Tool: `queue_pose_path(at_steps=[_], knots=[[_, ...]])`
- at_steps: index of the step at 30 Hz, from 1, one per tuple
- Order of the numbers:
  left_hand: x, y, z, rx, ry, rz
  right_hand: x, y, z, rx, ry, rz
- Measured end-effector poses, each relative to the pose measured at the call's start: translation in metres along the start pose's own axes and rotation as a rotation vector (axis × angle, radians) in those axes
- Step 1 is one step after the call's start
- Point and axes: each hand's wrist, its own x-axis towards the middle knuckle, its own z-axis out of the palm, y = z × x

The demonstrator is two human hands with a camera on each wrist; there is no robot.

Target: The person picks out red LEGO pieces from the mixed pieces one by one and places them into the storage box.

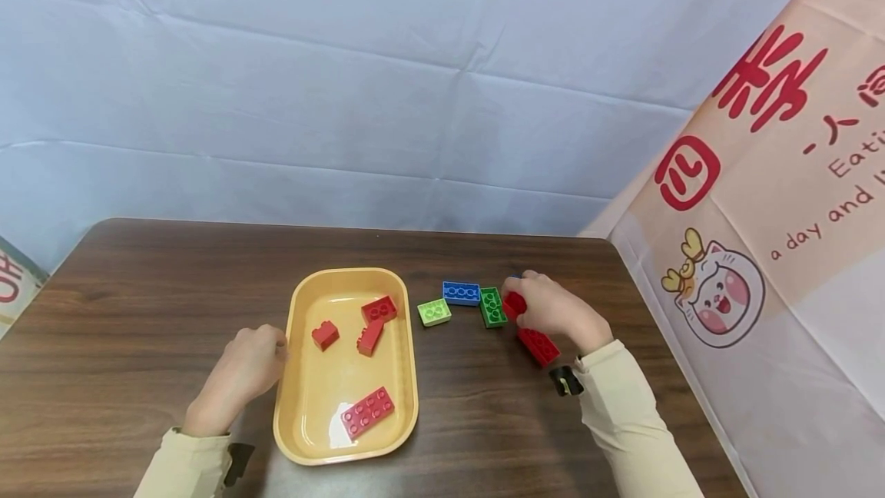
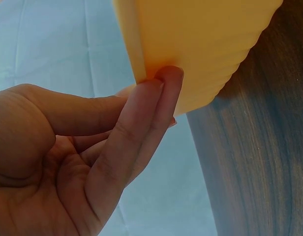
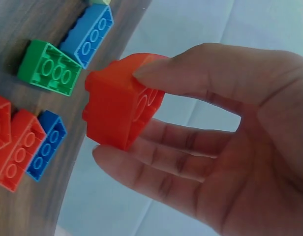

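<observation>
My left hand [image 1: 252,363] pinches the left rim of a yellow plastic tray [image 1: 325,390]; in the left wrist view, thumb and fingers close over the edge of its wall [image 2: 205,44]. With its thumb and fingers, my right hand [image 1: 560,310] holds a red toy brick [image 3: 109,108], its hollow underside turned partly toward the palm. Below that hand another red brick [image 1: 538,346] lies on the table. Just left of it is a green brick [image 1: 492,307]. Inside the tray are several red bricks, among them a long studded one [image 1: 368,413].
A blue brick [image 1: 461,293] and a lime-green brick [image 1: 434,313] lie between the tray and the green brick. In the right wrist view, a second blue brick [image 3: 47,146] sits beside a red one [image 3: 21,150]. White cloth [image 1: 311,98] hangs behind the wooden table [image 1: 173,283].
</observation>
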Motion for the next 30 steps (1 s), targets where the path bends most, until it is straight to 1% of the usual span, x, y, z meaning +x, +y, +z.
queue_pose_path(at_steps=[7,13,24,30], knots=[[0.0,0.0,0.0,0.001,-0.001,-0.002,0.0,-0.005,-0.009,-0.046,0.007,-0.025],[0.0,0.001,-0.001,0.002,0.003,-0.002,0.0,-0.009,-0.014,-0.057,0.007,-0.033],[0.0,0.0,-0.001,0.008,0.018,0.017,0.002,-0.011,-0.013,-0.077,0.009,-0.043],[0.001,0.001,-0.001,0.016,0.016,0.014,0.004,-0.013,-0.012,-0.06,0.002,-0.031]])
